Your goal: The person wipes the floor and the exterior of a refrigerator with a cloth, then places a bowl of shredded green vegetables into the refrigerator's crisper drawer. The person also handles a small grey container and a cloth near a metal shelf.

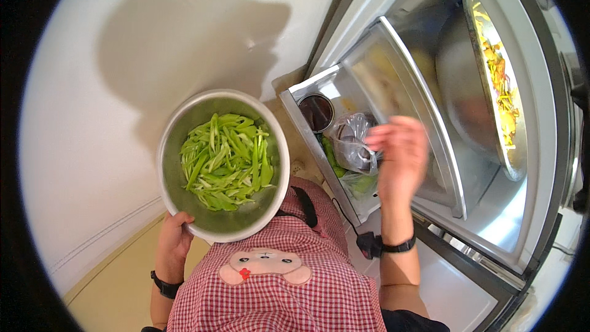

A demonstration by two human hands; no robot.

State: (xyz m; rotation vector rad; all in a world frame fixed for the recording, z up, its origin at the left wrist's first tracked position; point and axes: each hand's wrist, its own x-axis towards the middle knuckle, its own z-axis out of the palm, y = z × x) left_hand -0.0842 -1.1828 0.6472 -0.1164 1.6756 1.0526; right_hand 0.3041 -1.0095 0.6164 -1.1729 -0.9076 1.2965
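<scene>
My left hand (176, 235) grips the lower left rim of a steel bowl (168, 189) that holds sliced green peppers (226, 161). My right hand (398, 154), blurred, hovers over the pulled-out clear refrigerator drawer (318, 170), its fingers partly curled beside a knotted clear plastic bag (352, 143) with dark round things in it. Whether the fingertips touch the bag cannot be told. A round container with dark contents (316, 112) sits at the drawer's upper left corner. Green vegetables (333, 159) lie under and beside the bag, some of them in a second clear bag (362, 185).
Above the drawer, a refrigerator shelf with a white front edge (426, 87) juts out. A large metal basin (465, 83) and a metal dish of yellow and brown food (500, 97) stand inside at the right. A white wall (115, 161) rises at the left.
</scene>
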